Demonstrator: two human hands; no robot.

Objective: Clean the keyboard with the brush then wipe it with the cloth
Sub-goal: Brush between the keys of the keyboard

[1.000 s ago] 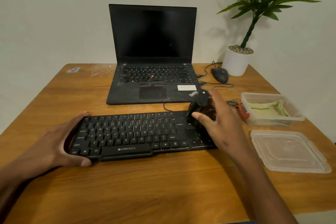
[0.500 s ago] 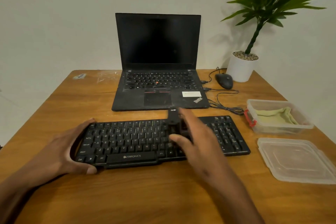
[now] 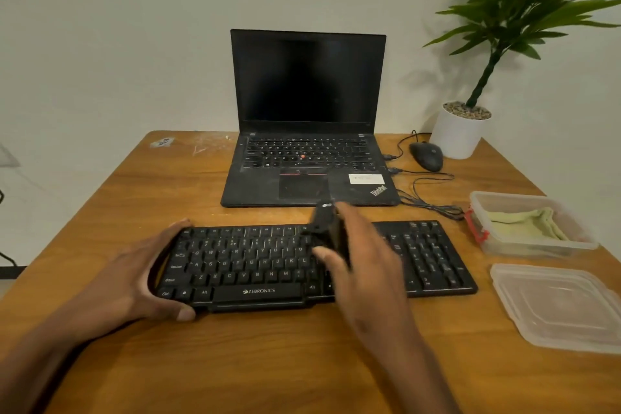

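Brushing step: your right hand grasps brush over mid keyboard on bench; left hand clamps left end. Sweep rows lightly. Cloth waits in tub.

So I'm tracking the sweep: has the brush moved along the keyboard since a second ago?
Yes. The brush went left, from the keyboard's right end to its middle.

Your wooden table carries the keyboard, an open laptop, a mouse, a potted plant, a plastic container and its lid.
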